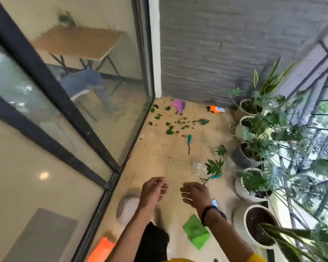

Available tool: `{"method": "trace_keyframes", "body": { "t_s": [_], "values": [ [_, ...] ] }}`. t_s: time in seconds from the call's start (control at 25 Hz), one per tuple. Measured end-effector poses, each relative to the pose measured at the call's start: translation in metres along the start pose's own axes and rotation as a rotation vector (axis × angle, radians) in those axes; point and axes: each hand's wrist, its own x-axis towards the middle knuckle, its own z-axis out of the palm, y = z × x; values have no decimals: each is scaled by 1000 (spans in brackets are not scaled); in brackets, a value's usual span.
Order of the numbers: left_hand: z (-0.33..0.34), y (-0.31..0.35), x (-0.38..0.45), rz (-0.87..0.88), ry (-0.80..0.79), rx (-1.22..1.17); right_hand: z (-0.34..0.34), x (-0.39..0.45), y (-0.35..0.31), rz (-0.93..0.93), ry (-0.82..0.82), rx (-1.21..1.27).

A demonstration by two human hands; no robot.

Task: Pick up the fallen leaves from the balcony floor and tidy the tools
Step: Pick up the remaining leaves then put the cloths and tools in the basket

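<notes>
**Hands above the balcony floor, leaves and tools ahead**

I saw the left hand and right hand held close together, fingers loosely curled, pinching nothing that I could make out. Beyond them, on the beige tiled floor, lay the scattered green fallen leaves, a teal-handled hand tool, and a purple plastic scoop near the grey wall.

I see the leaves scattered on the far floor, a watering can behind them, a hand tool just nearer; pots line the right side, a cloth lies near, glass door left
</notes>
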Motion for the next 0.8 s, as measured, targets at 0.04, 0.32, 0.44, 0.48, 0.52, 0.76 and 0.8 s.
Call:
{"method": "trace_keyframes", "body": {
  "t_s": [0.04, 0.32, 0.44, 0.48, 0.52, 0.76, 0.8],
  "values": [
    [7, 8, 20, -9, -14, 21, 0, 15, -12, 11, 10, 11],
    [60, 105, 191, -108, -42, 61, 2, 153, -117, 104, 156, 43],
    [77, 152, 255, -115, -69, 117, 11, 210, -171, 99, 208, 32],
    [83, 168, 274, -118, -73, 140, 16, 226, -191, 104, 230, 43],
    [91, 184, 293, -116, -92, 148, 18, 245, -208, 102, 242, 63],
    [155, 251, 434, -121, -121, 171, 29, 401, -302, 72, 223, -26],
    [161, 255, 456, -122, -109, 173, 32, 427, -311, 65, 217, -50]
  ]
}}
